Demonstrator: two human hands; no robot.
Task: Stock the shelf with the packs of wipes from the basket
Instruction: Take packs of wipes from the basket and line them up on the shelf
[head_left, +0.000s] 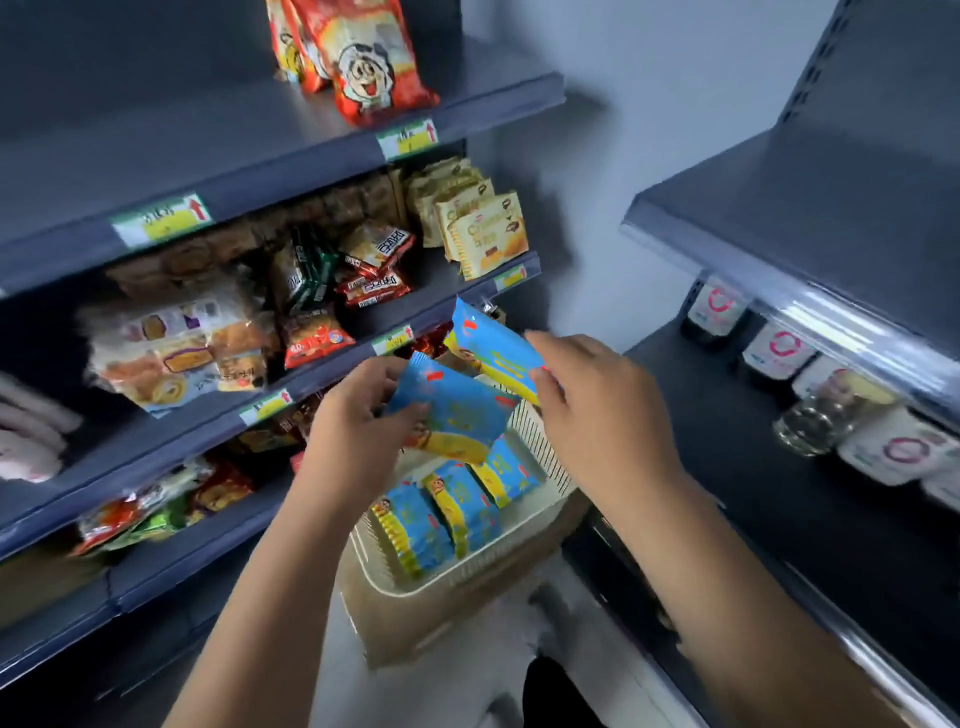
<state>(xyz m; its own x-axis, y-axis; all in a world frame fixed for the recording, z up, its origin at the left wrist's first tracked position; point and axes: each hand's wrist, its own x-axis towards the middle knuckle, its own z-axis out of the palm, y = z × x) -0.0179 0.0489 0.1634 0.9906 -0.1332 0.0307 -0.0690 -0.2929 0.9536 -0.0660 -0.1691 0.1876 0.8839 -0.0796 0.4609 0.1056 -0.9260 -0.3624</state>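
In the head view, little writing can be read. Pale biscuit packets on the middle tier of the dark blue-grey metal shelving unit on the left carry a word beginning with "C", blurred beyond that. Green-and-yellow price labels with red arrows are fixed to the shelf edges, their text illegible. Red snack bags with a cartoon face are stood on the top tier.

Two blue-and-yellow packs of wipes are held above a cream slotted plastic basket. The lower pack is gripped at its left edge by the left hand, fingers curled around it. The upper pack is pinched at its right end by the right hand, thumb underneath. The two packs overlap slightly, the upper one reaching the edge of the shelf tier behind it. More packs of wipes of the same kind are stood on edge in a row inside the basket, just below both hands.

A second dark shelving unit on the right holds white tubs with pink ring logos, whose wording is too small to be read, and a clear glass jar. The print on the wipes is blurred. What the basket rests on is hidden by the arms.
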